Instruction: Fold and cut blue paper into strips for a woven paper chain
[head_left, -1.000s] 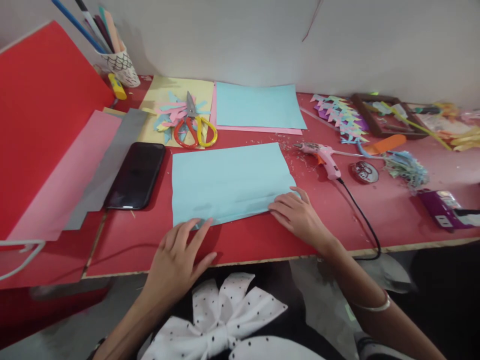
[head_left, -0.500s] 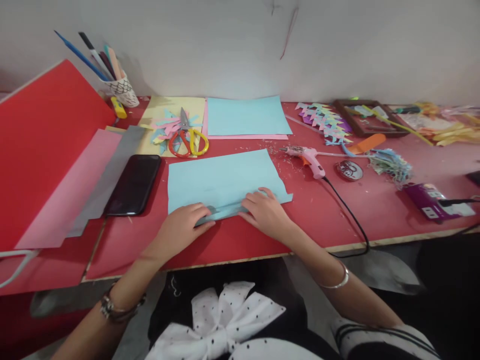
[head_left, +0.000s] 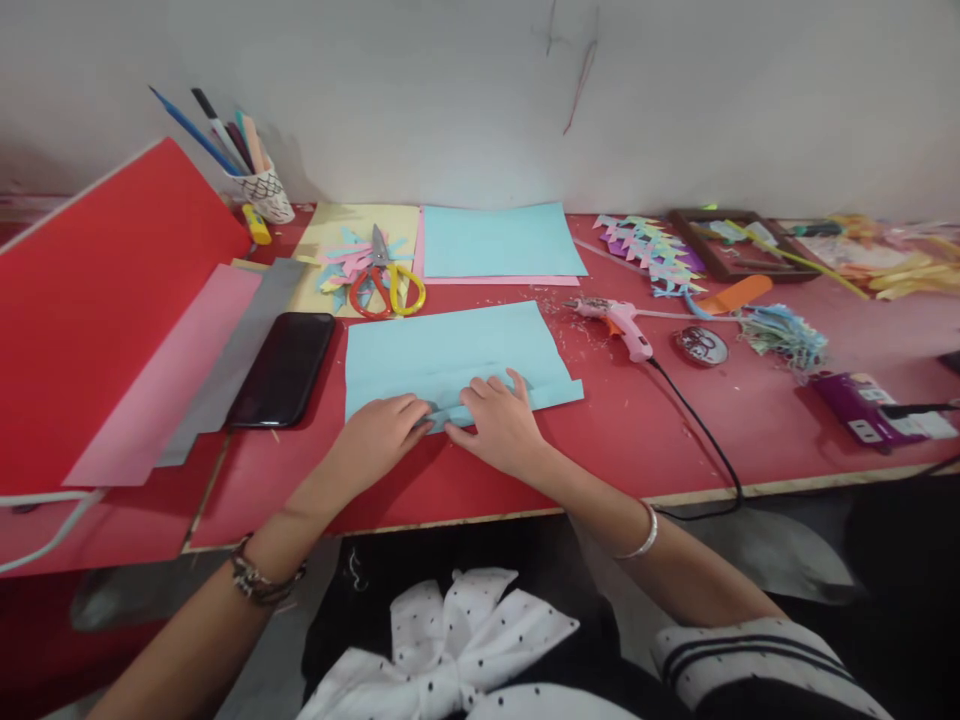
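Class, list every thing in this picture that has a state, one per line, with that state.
light blue sheet: near edge folded up, both hands pressing it
left hand: flat on fold
right hand: flat on fold
scissors: closed
phone: screen dark
glue gun: lying down, cord attached

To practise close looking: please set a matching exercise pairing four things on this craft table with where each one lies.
1 scissors
2 phone
3 glue gun
4 pen cup

a by the wall, at the red board's top corner
b right of the folded blue sheet
c on the yellow paper
d left of the folded blue sheet

Pairs: 1-c, 2-d, 3-b, 4-a
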